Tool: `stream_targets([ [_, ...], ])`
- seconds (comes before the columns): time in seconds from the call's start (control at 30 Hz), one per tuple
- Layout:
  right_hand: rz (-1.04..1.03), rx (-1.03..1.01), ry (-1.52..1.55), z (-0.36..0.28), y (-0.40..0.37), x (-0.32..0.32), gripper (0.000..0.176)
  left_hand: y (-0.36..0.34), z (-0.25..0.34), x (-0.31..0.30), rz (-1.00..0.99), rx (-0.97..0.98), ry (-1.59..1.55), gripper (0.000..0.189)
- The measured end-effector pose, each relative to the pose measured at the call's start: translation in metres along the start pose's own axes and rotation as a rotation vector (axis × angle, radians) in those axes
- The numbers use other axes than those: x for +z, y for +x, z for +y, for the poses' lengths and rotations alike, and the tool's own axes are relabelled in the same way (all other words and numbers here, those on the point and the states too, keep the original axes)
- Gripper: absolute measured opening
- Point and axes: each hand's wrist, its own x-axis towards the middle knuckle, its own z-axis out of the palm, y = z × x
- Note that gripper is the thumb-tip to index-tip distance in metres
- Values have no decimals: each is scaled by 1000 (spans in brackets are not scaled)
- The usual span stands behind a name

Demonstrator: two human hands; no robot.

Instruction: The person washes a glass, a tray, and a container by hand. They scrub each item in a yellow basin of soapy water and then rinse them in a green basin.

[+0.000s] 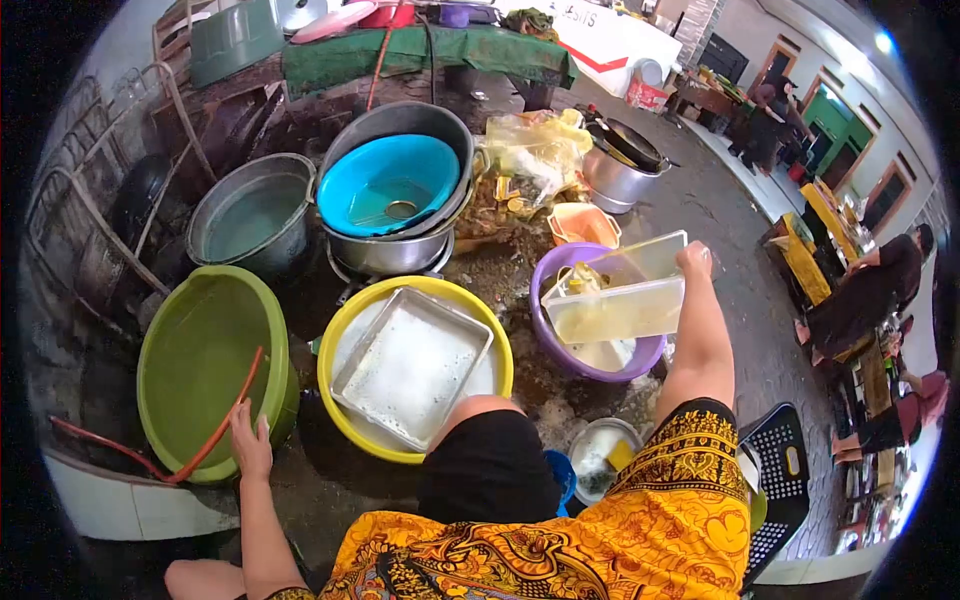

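Note:
My right hand grips the upper corner of a clear rectangular plastic container, held tilted over a purple basin. Some cloudy liquid and a yellowish item show in and around the container and basin. On the left, my left hand is at the rim of a large green tub, with its fingers against a red hose that runs over the rim into the tub. Between my hands, a yellow basin of suds holds a metal tray.
Behind stand a grey bucket of water and a blue basin stacked over metal pots. Food waste and plastic bags lie beside an aluminium pot. Near my knee is a bowl with a sponge. People are at the right.

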Motion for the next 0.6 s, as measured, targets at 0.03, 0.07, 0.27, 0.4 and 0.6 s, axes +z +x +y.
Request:
stream_targets([
  [0.03, 32, -30, 39, 7, -4, 5, 29, 0, 2, -1, -4, -5, 9, 39],
  [0.07, 12, -18, 39, 15, -6, 17, 29, 3, 2, -1, -17, 3, 26, 39],
  [0.27, 114, -137, 69, 95, -20, 60, 29, 0, 2, 4, 40, 68, 81, 38],
  [0.4, 117, -45, 65, 126, -48, 80, 29, 2, 3, 4, 31, 50, 148, 36],
  [0.6, 16, 109, 116, 141, -68, 86, 43, 0, -2, 9, 63, 93, 213, 33],
])
